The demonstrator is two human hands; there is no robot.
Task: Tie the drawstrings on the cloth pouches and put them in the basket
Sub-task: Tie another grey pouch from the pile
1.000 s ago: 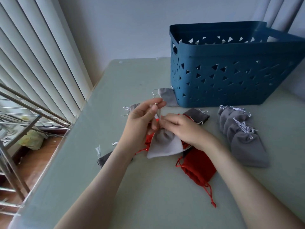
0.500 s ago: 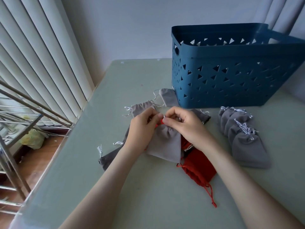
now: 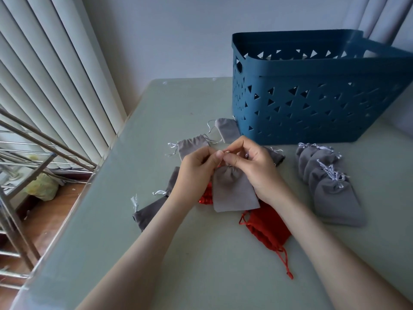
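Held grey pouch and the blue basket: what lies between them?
Head view: the right hand pinching the held pouch, then a light grey pouch and a darker grey pouch lying before the basket.

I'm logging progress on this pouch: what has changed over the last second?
The left hand, raised a second ago, came down to meet the right hand; both now pinch the gathered neck of the light grey cloth pouch. The blue plastic basket, red cloth pouch and row of tied grey pouches stayed put.
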